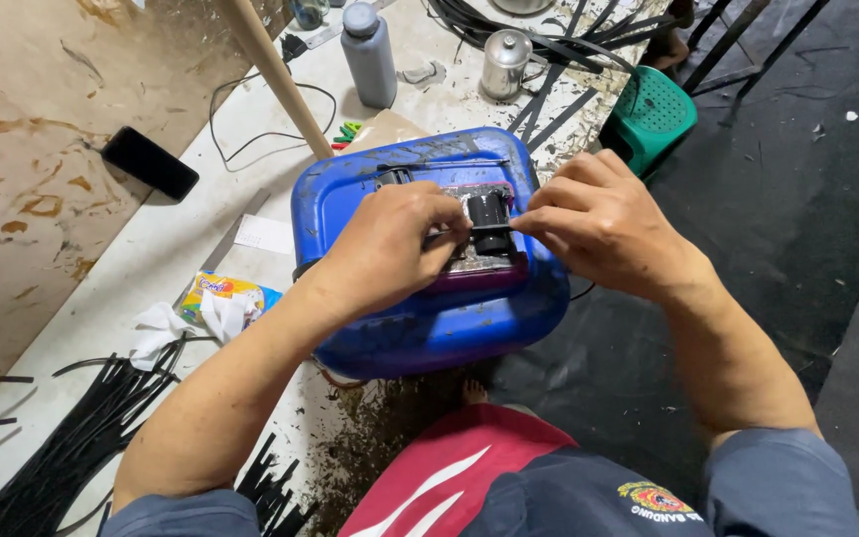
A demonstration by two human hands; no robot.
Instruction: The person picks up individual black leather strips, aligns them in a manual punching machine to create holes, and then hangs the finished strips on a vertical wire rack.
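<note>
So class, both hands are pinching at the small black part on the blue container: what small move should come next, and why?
Probably a gentle press to seat the black part, since the left hand and right hand both pinch it from either side over the blue container. The fingers hide whether it already sits flush.

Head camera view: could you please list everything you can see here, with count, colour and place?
Plastic jerrycan: one, blue, lying flat at the table edge under both hands.
Small cylindrical part: one, black, on top of the jerrycan between the fingertips.
Bottle: one, grey, far side of the table.
Metal pot: one, silver, right of the bottle.
Phone: one, black, left on the brown board.
Wooden stick: one, tan, leaning across the table.
Strips: many, black, lower left.
Packet: one, yellow and blue, beside white tissue.
Stool: one, green, on the floor at right.
Left hand: on the part.
Right hand: pinching at the part.
</note>
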